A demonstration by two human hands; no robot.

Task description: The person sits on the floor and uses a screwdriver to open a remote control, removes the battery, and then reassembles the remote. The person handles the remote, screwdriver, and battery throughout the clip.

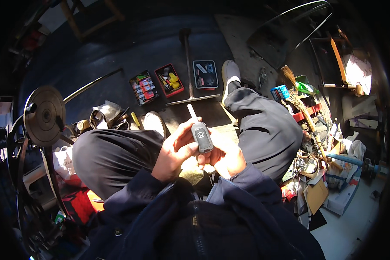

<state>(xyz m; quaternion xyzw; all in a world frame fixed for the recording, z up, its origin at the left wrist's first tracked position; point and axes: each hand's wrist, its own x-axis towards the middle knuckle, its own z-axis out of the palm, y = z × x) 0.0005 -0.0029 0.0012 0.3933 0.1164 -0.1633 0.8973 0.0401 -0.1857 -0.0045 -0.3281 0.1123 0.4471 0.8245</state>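
A car key [203,141] with a dark grey fob is held in front of me, its blade unfolded and pointing away from me. My left hand [172,154] closes on the fob's left side, the thumb against its lower edge. From the other side my right hand [228,157] also grips the fob near its lower end; bright sunlight washes out much of this hand. The undersides of the fingers are hidden. Both hands are above my lap, between my knees.
Beyond my feet sit a box of colourful packets [144,88], a red tray [163,69] holding yellow items, and a pale-rimmed tray [196,65]. A metal T-shaped bar [187,65] stands among them. A wheel [44,115] rises at left; a broom [300,102] and clutter lie right.
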